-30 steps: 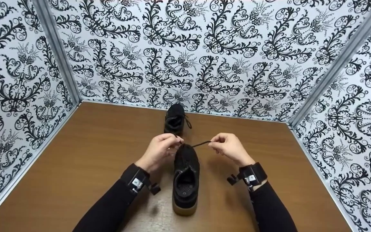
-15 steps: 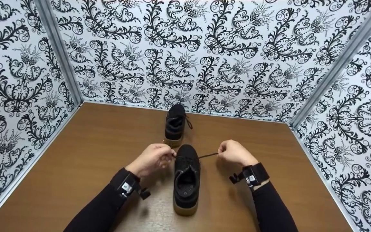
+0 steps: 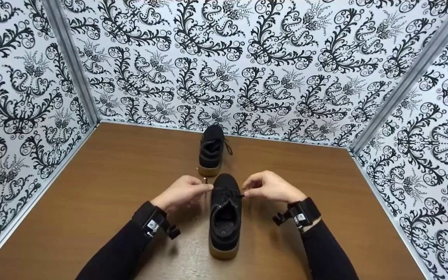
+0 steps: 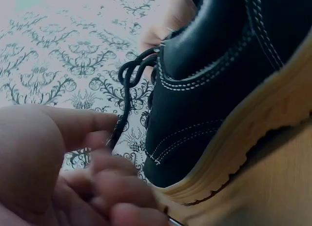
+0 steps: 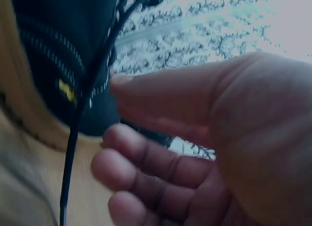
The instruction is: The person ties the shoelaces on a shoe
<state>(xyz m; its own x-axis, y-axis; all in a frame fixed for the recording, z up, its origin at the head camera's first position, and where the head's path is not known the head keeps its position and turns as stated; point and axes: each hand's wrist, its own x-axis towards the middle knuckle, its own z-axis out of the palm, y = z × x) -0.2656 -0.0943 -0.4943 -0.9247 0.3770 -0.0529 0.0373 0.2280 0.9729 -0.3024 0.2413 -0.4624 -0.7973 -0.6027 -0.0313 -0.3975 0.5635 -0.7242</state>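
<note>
A black lace-up shoe [image 3: 224, 233] with white stitching and a tan sole stands on the wooden table, toe pointing away from me. On its left side my left hand [image 3: 185, 191] pinches a black shoelace [image 4: 127, 96] between thumb and forefinger. That lace runs up to a crossing over the tongue. My right hand [image 3: 272, 187] is close to the shoe's right side, its fingers loosely bent and apart. The other lace end [image 5: 73, 153] hangs down past those fingertips, not gripped. A small yellow mark [image 5: 66, 91] shows on the shoe's side.
A second black shoe [image 3: 210, 149] stands farther back, its lace loop [image 3: 228, 147] lying out to the right. Patterned panels [image 3: 224, 70] wall in the brown table [image 3: 138, 163] at the back and both sides.
Both hands have come lower, back toward me along the shoe. The right hand first pulled its lace end out to the right, then moved in to the shoe and let go of it.
</note>
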